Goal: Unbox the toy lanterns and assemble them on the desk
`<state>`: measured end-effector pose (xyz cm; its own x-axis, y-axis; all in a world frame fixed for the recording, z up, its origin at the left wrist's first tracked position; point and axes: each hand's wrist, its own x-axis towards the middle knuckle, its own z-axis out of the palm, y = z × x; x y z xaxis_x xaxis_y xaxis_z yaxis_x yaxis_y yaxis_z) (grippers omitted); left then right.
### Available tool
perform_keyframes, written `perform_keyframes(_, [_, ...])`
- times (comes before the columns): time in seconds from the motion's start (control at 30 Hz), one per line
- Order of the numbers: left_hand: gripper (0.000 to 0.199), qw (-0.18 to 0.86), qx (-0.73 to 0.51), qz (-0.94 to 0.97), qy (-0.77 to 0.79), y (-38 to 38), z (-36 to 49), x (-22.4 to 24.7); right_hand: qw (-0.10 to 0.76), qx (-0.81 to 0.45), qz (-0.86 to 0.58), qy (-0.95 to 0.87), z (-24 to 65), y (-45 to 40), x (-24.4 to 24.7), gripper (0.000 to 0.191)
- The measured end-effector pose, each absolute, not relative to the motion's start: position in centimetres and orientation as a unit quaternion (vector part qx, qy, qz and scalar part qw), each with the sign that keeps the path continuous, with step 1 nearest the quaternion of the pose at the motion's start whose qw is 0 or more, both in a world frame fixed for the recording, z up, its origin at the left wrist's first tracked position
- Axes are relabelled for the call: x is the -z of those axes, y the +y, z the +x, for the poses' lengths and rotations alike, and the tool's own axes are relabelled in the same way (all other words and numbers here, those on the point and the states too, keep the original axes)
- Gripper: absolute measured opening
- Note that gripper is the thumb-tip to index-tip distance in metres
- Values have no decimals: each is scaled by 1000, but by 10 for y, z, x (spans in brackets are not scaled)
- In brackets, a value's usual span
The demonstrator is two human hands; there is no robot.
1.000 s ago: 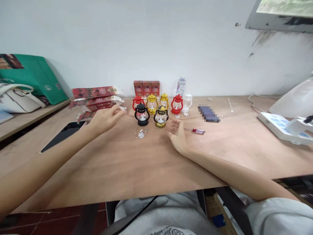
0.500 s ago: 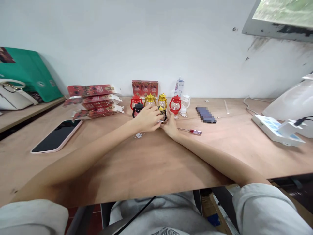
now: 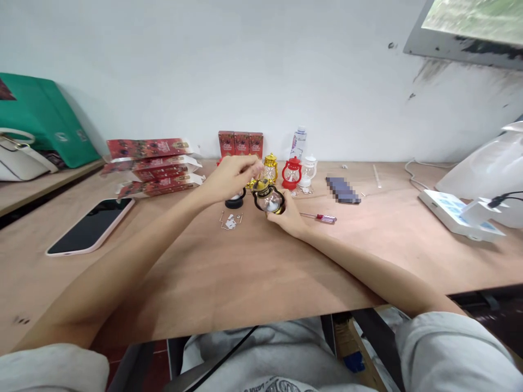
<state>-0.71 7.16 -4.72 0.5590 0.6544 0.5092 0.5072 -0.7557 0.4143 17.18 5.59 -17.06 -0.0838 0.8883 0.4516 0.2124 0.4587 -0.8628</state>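
Observation:
A small black-and-gold lantern (image 3: 269, 202) with a clear globe is tilted in my right hand (image 3: 291, 216), whose fingers wrap round its base. Just above the lantern's top, my left hand (image 3: 232, 177) has its thumb and fingers pinched together. Whatever is between those fingertips is too small to make out. Behind my left wrist stands a black lantern (image 3: 234, 203), partly hidden. A gold lantern (image 3: 270, 166), a red lantern (image 3: 291, 173) and a white lantern (image 3: 308, 170) stand behind the held one. Small white pieces and thin wires (image 3: 230, 221) lie in front.
A screwdriver (image 3: 321, 218) lies right of my right hand. Three red boxes (image 3: 241, 144) and a bottle (image 3: 299, 142) stand by the wall. Opened red cartons (image 3: 159, 164) are stacked left, near a phone (image 3: 90, 226). Farther right are a blurred dark phone-like slab (image 3: 342, 190) and a power strip (image 3: 460, 214).
The black-and-gold lantern has been raised and tilted toward me in my right hand. My left hand has moved up and left, off the lantern's body to above its top.

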Motion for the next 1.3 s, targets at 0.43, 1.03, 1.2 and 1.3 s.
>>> perform_keyframes(0.43, [42, 512, -243, 786, 247, 85, 0, 74, 483, -374, -398, -685, 172, 27, 169, 63])
perform_keyframes(1.03, [33, 543, -306, 706, 336, 89, 5, 81, 469, -394, -438, -658, 169, 29, 165, 74])
perform_keyframes(1.2, [32, 569, -337, 661, 355, 93, 5, 85, 476, -392, -470, -632, 168, 28, 167, 75])
perform_keyframes(1.3, [30, 575, -344, 635, 385, 96, 5, 89, 472, -364, -510, -620, 166, 26, 171, 70])
